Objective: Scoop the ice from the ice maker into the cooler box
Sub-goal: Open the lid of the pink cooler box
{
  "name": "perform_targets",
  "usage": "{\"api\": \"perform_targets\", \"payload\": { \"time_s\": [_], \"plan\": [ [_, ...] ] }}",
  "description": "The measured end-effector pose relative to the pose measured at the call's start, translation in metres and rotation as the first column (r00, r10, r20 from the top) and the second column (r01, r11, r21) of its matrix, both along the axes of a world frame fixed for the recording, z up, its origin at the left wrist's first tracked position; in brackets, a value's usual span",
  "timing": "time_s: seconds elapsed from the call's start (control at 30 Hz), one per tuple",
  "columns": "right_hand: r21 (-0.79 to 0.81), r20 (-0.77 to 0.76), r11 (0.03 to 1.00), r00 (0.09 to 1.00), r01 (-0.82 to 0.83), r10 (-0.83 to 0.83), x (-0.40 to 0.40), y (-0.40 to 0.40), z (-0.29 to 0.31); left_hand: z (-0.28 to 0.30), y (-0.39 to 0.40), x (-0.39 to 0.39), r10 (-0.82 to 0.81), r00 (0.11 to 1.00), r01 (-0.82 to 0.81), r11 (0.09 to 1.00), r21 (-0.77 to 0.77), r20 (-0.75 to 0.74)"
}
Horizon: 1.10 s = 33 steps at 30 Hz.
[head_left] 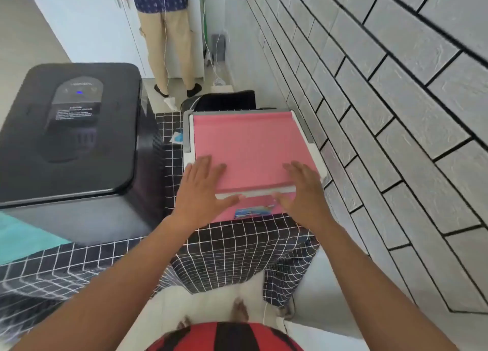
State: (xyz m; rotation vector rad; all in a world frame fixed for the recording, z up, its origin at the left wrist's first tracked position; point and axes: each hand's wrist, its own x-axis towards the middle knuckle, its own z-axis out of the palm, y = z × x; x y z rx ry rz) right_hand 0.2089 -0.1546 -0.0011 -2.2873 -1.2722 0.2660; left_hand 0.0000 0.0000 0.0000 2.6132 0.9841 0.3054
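At the near edge of the table [237, 247], draped in a black grid-patterned cloth, the left hand [202, 189] and right hand [303, 192] lie flat with fingers spread on the front of the pink lid [245, 144] of the cooler box [188, 139], gripping nothing. The box sits at the table's right side beside the tiled wall [369, 86], its lid down. The black ice maker [71, 128], also closed, stands just left of it, and a second person [166, 33] stands beyond the far edge.
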Motion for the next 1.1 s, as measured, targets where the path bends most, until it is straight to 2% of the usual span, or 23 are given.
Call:
{"api": "perform_targets", "payload": {
  "time_s": [0.1, 0.2, 0.33, 0.5, 0.63, 0.77, 0.87, 0.97, 1.03, 1.1],
  "plan": [
    [-0.215, 0.199, 0.975, 0.975, -0.057, 0.101, 0.026, 0.011, -0.002, -0.006, 0.002, 0.004, 0.021, 0.996, -0.016, 0.998, 0.062, -0.086],
    [-0.321, 0.282, 0.947, 0.954, -0.011, 0.107, 0.047, 0.017, -0.006, -0.013, 0.002, 0.007, 0.069, 0.995, -0.061, 0.993, 0.101, -0.073],
    [-0.269, 0.362, 0.963, 0.927, -0.001, 0.102, 0.059, 0.017, -0.014, -0.017, 0.002, 0.015, 0.150, 0.987, -0.142, 0.981, 0.134, -0.051],
    [-0.190, 0.395, 0.982, 0.914, -0.017, 0.093, 0.058, 0.012, -0.024, -0.019, 0.001, 0.020, 0.172, 0.981, -0.156, 0.974, 0.164, -0.090],
    [-0.156, 0.413, 0.987, 0.905, -0.039, 0.101, 0.060, 0.009, -0.028, -0.018, 0.003, 0.021, 0.160, 0.978, -0.131, 0.970, 0.205, -0.133],
    [-0.049, 0.415, 0.996, 0.906, -0.073, 0.087, 0.060, 0.007, -0.028, -0.012, 0.002, 0.020, 0.135, 0.972, -0.088, 0.968, 0.233, -0.193],
    [0.175, 0.340, 0.981, 0.940, -0.084, 0.020, 0.062, 0.008, -0.024, 0.000, 0.003, 0.020, 0.165, 0.982, -0.146, 0.972, 0.186, -0.091],
    [0.372, 0.174, 0.928, 0.982, -0.002, -0.068, 0.066, 0.012, -0.018, 0.010, 0.007, 0.020, 0.194, 0.973, -0.211, 0.967, 0.145, 0.124],
    [0.450, -0.001, 0.889, 0.995, 0.091, -0.101, 0.067, 0.020, -0.010, 0.014, 0.008, 0.021, 0.208, 0.934, -0.243, 0.966, 0.090, 0.289],
    [0.522, -0.168, 0.830, 0.978, 0.194, -0.123, 0.068, 0.032, 0.000, 0.022, 0.011, 0.026, 0.255, 0.843, -0.286, 0.958, -0.008, 0.474]
  ]
}}
